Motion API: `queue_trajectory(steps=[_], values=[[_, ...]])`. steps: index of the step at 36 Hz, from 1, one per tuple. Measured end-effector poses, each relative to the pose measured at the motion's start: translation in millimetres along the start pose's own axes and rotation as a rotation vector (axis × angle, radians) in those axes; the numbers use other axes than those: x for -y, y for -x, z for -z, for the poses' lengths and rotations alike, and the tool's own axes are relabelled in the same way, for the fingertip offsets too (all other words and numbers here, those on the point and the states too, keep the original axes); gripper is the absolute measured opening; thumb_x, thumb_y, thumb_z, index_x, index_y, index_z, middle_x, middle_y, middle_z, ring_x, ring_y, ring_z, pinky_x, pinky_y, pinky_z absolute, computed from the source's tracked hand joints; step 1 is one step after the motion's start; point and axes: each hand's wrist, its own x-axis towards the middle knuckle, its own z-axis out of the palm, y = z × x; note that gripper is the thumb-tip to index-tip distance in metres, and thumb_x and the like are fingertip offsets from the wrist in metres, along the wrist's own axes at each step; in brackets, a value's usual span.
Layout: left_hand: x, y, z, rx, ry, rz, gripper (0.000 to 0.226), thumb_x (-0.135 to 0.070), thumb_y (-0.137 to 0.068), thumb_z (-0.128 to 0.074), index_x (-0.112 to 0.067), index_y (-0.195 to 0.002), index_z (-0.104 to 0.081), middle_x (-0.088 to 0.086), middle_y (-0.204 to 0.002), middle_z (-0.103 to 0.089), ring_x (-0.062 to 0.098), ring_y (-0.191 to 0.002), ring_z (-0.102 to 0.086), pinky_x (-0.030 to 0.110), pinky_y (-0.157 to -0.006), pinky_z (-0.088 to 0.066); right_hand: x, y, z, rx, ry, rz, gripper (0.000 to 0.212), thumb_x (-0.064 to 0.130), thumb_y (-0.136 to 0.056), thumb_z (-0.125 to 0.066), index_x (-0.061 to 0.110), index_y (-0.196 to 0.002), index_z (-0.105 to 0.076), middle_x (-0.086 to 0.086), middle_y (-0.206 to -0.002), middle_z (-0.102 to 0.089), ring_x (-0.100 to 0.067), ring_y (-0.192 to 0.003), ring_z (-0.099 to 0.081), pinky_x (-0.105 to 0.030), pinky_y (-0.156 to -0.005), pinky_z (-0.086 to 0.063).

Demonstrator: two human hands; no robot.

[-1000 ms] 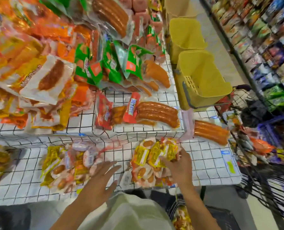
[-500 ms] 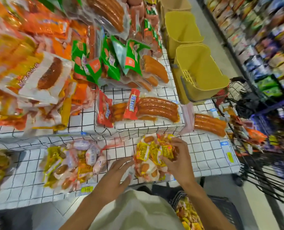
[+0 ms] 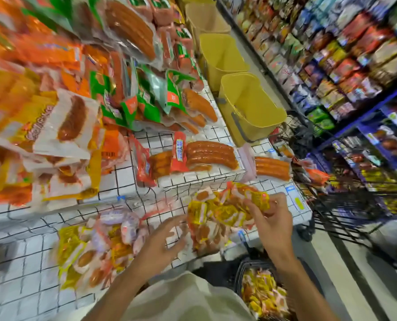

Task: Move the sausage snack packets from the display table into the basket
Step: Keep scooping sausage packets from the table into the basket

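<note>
My right hand (image 3: 274, 224) curls its fingers (image 3: 254, 206) and thumb round a yellow packet (image 3: 258, 199) at the top of the near heap (image 3: 218, 218), lifting it just clear, I judge, for the drop to the basket (image 3: 263, 290) below the table (image 3: 19, 274) edge. My left hand (image 3: 162, 242) is spread, fingers loose and holding nothing, its tips reaching toward the heap's left side; whether they touch it the blur hides, though I take it they are there to steady or gather the pile. The heap sits on the front shelf of the gridded table, directly above the dark basket, which already holds similar yellow packets. A second pile (image 3: 95, 253) lies to the left, untouched. Larger sausage packs (image 3: 206, 156) fill the upper tier, and yellow bins (image 3: 250, 110) stand beyond.
</note>
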Motion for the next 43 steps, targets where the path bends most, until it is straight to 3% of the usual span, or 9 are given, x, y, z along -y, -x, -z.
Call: queue_trajectory(steps=[7, 12, 18, 21, 27, 32, 35, 39, 43], values=[[-39, -13, 13, 0.079, 0.401, 0.041, 0.107, -0.043, -0.069, -0.091, -0.047, -0.153, -0.024, -0.034, -0.148, -0.042, -0.004, -0.138, -0.042, 0.023, -0.107, -0.042, 59, 13, -15, 0.149, -0.222, -0.017, 0.028, 0.023, -0.086, -0.081, 0.016, -0.093, -0.055, 0.000, -0.079, -0.075, -0.013, -0.070, -0.073, -0.018, -0.059, -0.054], [-42, -14, 14, -0.043, 0.606, 0.215, 0.072, -0.027, -0.055, -0.097, -0.021, -0.120, -0.067, -0.004, -0.111, -0.077, 0.021, -0.108, -0.072, 0.028, -0.084, -0.057, 49, 20, -66, 0.316, -0.195, -0.179, 0.028, 0.018, -0.082, -0.083, 0.007, -0.090, -0.059, -0.007, -0.092, -0.076, -0.016, -0.093, -0.074, -0.029, -0.078, -0.057], [-4, 3, 31, -0.253, 0.819, 0.421, 0.077, -0.005, -0.048, -0.096, -0.015, -0.119, -0.068, 0.012, -0.110, -0.076, 0.033, -0.099, -0.074, 0.050, -0.084, -0.060, 22, 16, -78, 0.424, -0.246, -0.212, 0.021, 0.019, -0.088, -0.077, 0.014, -0.107, -0.073, -0.002, -0.109, -0.076, -0.019, -0.110, -0.070, -0.033, -0.088, -0.058], [6, 13, 40, -0.299, 0.901, 0.430, 0.064, -0.006, -0.055, -0.087, -0.016, -0.116, -0.070, 0.013, -0.110, -0.076, 0.032, -0.096, -0.075, 0.043, -0.070, -0.063, -4, 4, -62, 0.406, -0.218, -0.194, 0.024, 0.017, -0.090, -0.076, 0.023, -0.113, -0.072, 0.001, -0.117, -0.075, -0.013, -0.116, -0.068, -0.031, -0.094, -0.057], [12, 26, 45, -0.350, 0.926, 0.390, 0.052, -0.005, -0.058, -0.088, -0.035, -0.100, -0.079, 0.013, -0.114, -0.075, 0.032, -0.099, -0.074, 0.044, -0.070, -0.062, -78, -16, -42, 0.413, 0.077, -0.428, 0.069, 0.028, -0.086, -0.081, 0.021, -0.145, -0.046, 0.006, -0.144, -0.049, -0.019, -0.135, -0.049, -0.035, -0.103, -0.044], [0, 32, 38, -0.380, 0.915, 0.335, 0.070, -0.030, -0.039, -0.103, -0.048, -0.101, -0.075, 0.008, -0.115, -0.076, 0.030, -0.102, -0.074, 0.043, -0.073, -0.061, -98, -11, -59, 0.480, 0.238, -0.358, 0.050, 0.035, -0.069, -0.094, 0.024, -0.107, -0.064, -0.001, -0.096, -0.075, -0.014, -0.098, -0.071, -0.044, -0.098, -0.053], [-6, 37, 30, -0.438, 0.875, 0.339, 0.076, -0.028, -0.042, -0.102, -0.054, -0.105, -0.071, 0.006, -0.118, -0.075, 0.028, -0.105, -0.073, 0.040, -0.074, -0.061, -90, -6, -76, 0.445, 0.134, -0.325, 0.091, 0.038, -0.061, -0.097, 0.039, -0.135, -0.043, 0.004, -0.102, -0.075, -0.009, -0.101, -0.070, -0.030, -0.092, -0.052], [-7, 44, 18, -0.472, 0.829, 0.367, 0.079, -0.030, -0.040, -0.103, -0.027, -0.114, -0.075, 0.012, -0.119, -0.074, 0.032, -0.108, -0.071, 0.038, -0.075, -0.061, -89, -6, -92, 0.342, -0.023, -0.242, 0.095, 0.028, -0.053, -0.099, 0.042, -0.131, -0.047, 0.006, -0.103, -0.067, -0.010, -0.092, -0.069, -0.027, -0.073, -0.058], [-13, 50, 9, -0.551, 0.796, 0.435, 0.082, -0.026, -0.040, -0.102, -0.020, -0.116, -0.072, 0.012, -0.117, -0.074, 0.032, -0.105, -0.073, 0.036, -0.072, -0.062, -100, -11, -104, 0.363, 0.030, -0.450, 0.102, 0.026, -0.059, -0.099, 0.021, -0.144, -0.045, 0.000, -0.131, -0.061, -0.021, -0.122, -0.061, -0.041, -0.100, -0.053]])
